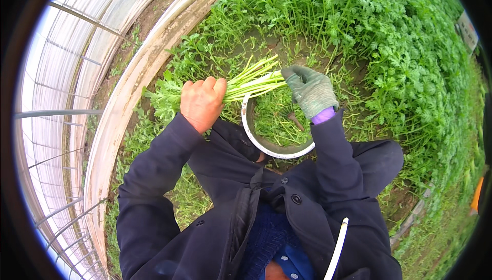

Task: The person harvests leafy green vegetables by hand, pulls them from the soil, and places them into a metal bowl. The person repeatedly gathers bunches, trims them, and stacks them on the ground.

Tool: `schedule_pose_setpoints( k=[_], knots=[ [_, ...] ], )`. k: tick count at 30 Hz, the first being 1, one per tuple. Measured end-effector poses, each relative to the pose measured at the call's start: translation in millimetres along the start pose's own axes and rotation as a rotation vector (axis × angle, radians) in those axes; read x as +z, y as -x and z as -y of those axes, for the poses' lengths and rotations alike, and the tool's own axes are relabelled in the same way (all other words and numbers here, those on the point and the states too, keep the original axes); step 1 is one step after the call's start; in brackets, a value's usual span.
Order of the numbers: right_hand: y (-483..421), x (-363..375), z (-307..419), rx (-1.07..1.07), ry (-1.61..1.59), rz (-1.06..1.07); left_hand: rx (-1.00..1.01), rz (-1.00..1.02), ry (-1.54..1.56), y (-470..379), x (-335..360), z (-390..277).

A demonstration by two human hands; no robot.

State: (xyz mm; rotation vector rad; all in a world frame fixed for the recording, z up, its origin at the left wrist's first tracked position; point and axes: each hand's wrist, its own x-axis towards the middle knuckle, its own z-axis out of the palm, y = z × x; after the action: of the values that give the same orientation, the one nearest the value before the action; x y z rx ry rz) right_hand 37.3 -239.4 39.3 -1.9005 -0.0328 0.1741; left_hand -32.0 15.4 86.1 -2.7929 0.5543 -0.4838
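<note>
My left hand [203, 101], bare, is closed around a bunch of cut leafy greens [255, 82]. The bunch lies sideways, its lobed leaves to the left and its pale stems to the right. My right hand [310, 89] wears a grey-green work glove over a purple cuff. Its curled fingers pinch the stem ends; the fingertips are partly hidden. Below the stems, between my bent legs, stands a round container with a white rim [277, 154]. Loose green trimmings [276, 126] lie inside it, with a small brown object [296, 120] that I cannot make out clearly.
Dense leafy plants [384, 49] grow ahead and to the right. A low plastic-film edge [127, 76] curves along the left, beside the greenhouse's metal poles [57, 114]. A pale box [467, 32] stands at the far right. A slender white stick [338, 245] juts up close to the camera.
</note>
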Motion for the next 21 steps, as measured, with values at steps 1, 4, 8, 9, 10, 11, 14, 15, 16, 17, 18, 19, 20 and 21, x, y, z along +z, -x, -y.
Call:
schedule_pose_setpoints(
  k=[1, 4, 8, 9, 10, 11, 14, 15, 16, 17, 18, 19, 20, 21],
  knots=[
    [-2.3, 3.7, -0.6, 0.084, 0.078, 0.044, -0.006, 0.011, -0.031, 0.3, 0.3, -0.9],
    [-6.0, 18.8, -7.5, -0.004, 0.272, 0.084, 0.000, 0.007, -0.110, 0.7, 2.0, -4.7],
    [-9.3, 34.0, -28.5, -0.024, 0.167, 0.048, 0.037, -0.070, -0.154, 0.6, 4.9, -4.9],
    [-11.2, 32.9, -35.4, 0.018, 0.107, 0.068, 0.044, -0.076, -0.164, 1.4, 5.1, -3.2],
    [-12.2, 27.8, -43.0, -0.042, 0.271, -0.043, 0.031, -0.072, -0.163, 3.3, 4.8, -0.9],
    [-13.0, 20.8, -50.1, -0.046, 0.332, -0.157, 0.015, -0.061, -0.165, 5.4, 4.1, 2.2],
    [-9.6, 0.8, -61.0, 0.202, 0.085, -0.105, -0.003, -0.057, -0.178, 10.9, 3.5, 10.6],
    [-5.8, -1.8, -60.0, 0.214, -0.052, -0.120, -0.008, -0.063, -0.181, 11.9, 3.8, 11.6],
    [-2.7, -2.3, -56.8, 0.228, -0.189, -0.136, -0.002, -0.051, -0.184, 12.0, 4.3, 12.1],
    [0.4, 0.0, -51.6, 0.165, -0.126, -0.099, 0.008, -0.051, -0.185, 11.7, 4.9, 10.8],
    [2.7, 5.0, -45.1, 0.099, -0.065, -0.064, 0.017, -0.055, -0.184, 10.4, 5.6, 9.3],
    [4.4, 10.8, -38.5, 0.032, -0.004, -0.029, 0.026, -0.060, -0.185, 8.8, 5.9, 7.8],
    [2.0, 18.7, -31.9, 0.007, 0.154, -0.022, 0.035, -0.074, -0.179, 7.1, 5.8, 5.7],
    [-1.6, 26.7, -26.9, -0.085, 0.292, -0.020, 0.044, -0.088, -0.174, 5.5, 5.8, 3.1]
  ],
)
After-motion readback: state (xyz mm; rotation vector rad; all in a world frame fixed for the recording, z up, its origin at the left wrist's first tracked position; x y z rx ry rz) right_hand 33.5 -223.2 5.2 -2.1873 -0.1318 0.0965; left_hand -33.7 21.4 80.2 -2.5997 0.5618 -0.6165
